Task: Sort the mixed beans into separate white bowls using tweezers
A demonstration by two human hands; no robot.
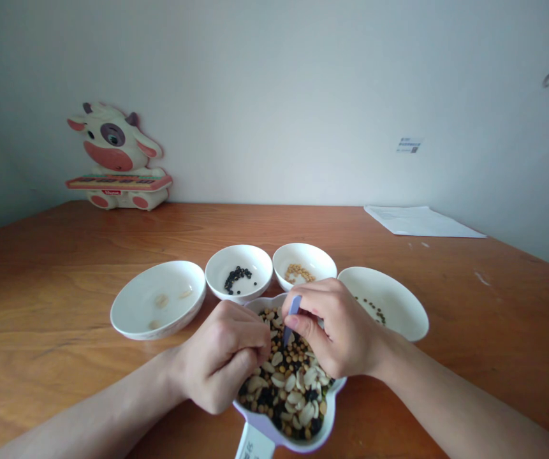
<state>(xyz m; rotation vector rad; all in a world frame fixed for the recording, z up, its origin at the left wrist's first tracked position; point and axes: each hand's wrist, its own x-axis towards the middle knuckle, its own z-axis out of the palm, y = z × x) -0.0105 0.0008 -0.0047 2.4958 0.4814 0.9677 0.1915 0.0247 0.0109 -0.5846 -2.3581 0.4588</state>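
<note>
Low in the middle is a lilac-rimmed pan-like container [334, 417] with a scalloped edge, filled with mixed peanut halves [296, 398], yellow beans and black beans. My right hand [334, 325] is closed over its right side, thumb and fingers pinching a flat purple tweezers-like tool [292, 312]. The tool points down, its lower end among the beans. Over the container's left edge my left hand [229, 357] is curled closed. Whatever its fingers hold, if anything, is hidden. A pale labelled handle [255, 441] extends toward me from the container.
Behind the container stand white bowls: one with black beans [240, 255], one with yellow beans [305, 252]. An oval dish [133, 306] on the left shows a few pale pieces; the right one [405, 312] has small dark beans. Farther back are a cow toy keyboard [118, 162] and papers [422, 221].
</note>
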